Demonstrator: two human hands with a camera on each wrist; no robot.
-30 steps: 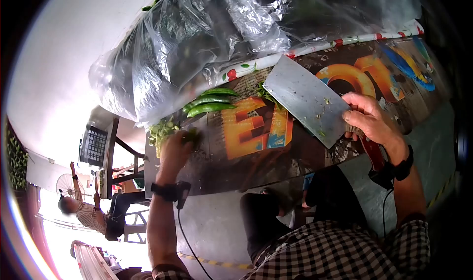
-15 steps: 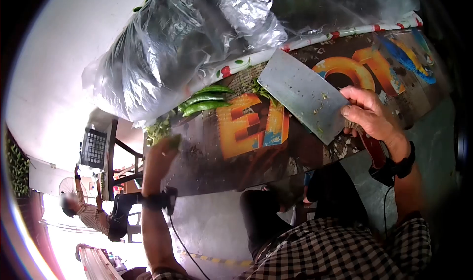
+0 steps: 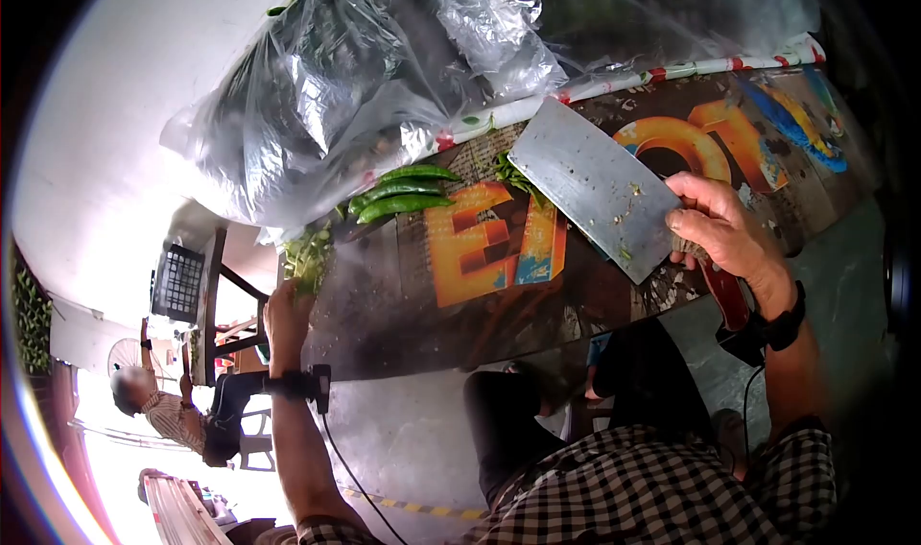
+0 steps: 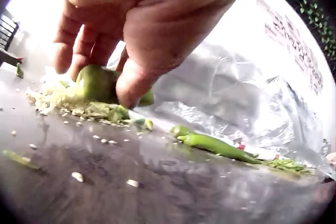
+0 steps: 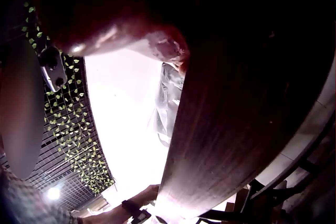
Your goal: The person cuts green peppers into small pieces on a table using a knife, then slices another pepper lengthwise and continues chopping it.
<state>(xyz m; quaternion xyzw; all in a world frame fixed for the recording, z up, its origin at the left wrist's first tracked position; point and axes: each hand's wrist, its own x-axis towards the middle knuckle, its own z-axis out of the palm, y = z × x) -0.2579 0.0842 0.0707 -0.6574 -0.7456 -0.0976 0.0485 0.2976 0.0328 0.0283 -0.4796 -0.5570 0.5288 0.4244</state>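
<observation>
My left hand [image 3: 286,326] is at the left end of the table, over a heap of pale green pepper trimmings and seeds [image 3: 309,255]. In the left wrist view its thumb and fingers pinch a piece of green pepper [image 4: 97,85], low over the heap. My right hand [image 3: 724,224] grips a cleaver [image 3: 595,185] by its dark red handle, the broad blade lying flat-side up and dotted with green bits. Between the hands lie several whole green peppers [image 3: 408,200]. Green strips [image 3: 518,173] show partly beneath the blade's far corner.
A large clear plastic bag [image 3: 317,113] covers the far side of the printed table [image 3: 384,324]. Loose seeds [image 4: 77,176] dot the tabletop near my left hand. To the left, a person [image 3: 173,415] sits beside another table with a black crate [image 3: 178,281].
My left hand has moved left, from beside the whole peppers to the trimmings heap, carrying the pepper piece. The right hand and cleaver have stayed nearly still.
</observation>
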